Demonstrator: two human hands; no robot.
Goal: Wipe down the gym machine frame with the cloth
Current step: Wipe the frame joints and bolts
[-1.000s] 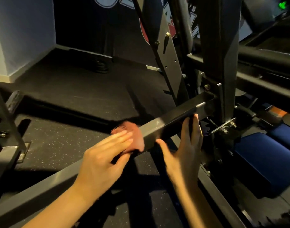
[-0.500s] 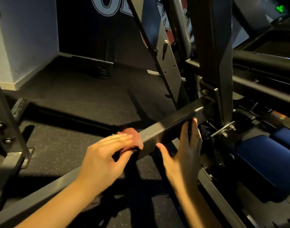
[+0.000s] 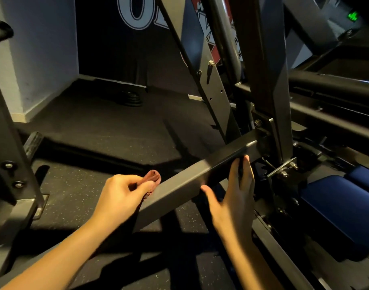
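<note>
Left hand [image 3: 121, 195]: grip pinching cloth [image 3: 152, 177] at bar's [image 3: 179, 185] far edge, probably bunching it for wiping. Right hand [image 3: 231, 191]: grip spread flat against bar's near side, likely bracing.

Cloth [image 3: 151, 178] on frame bar [image 3: 179, 185] left of right hand [image 3: 231, 197], padded seat [image 3: 336, 216] far right

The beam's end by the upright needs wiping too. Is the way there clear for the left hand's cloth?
Likely yes for the left hand along the bare top of the beam; on its near side the right hand rests flat, blocking.
</note>
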